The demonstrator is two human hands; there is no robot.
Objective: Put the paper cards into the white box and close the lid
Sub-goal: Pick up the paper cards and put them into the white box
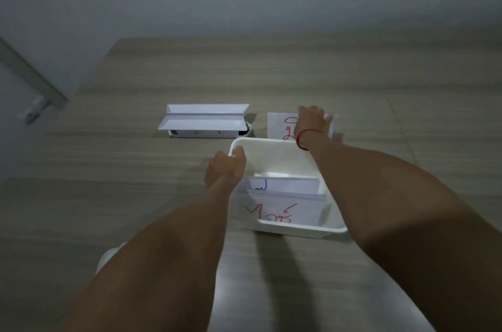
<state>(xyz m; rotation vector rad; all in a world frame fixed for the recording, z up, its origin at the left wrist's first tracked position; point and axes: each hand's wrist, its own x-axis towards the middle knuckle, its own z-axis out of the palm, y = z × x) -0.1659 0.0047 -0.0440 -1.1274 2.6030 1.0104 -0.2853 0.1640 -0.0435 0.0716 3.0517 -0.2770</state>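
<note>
Steadying the white box (274,157) with our left hand (225,166) gripping its rim, our right hand (312,121) pinches another card (279,125) beyond it; cards (282,204) already stand inside, lid (203,119) not yet on.

Smooth plastic box (274,152), matt wood-grain table (135,195)

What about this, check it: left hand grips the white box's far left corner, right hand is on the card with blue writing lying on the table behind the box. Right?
Not quite. In the head view, the card under the right hand has red writing, not blue. The rest holds: the left hand grips the white box at its far left corner.
</note>
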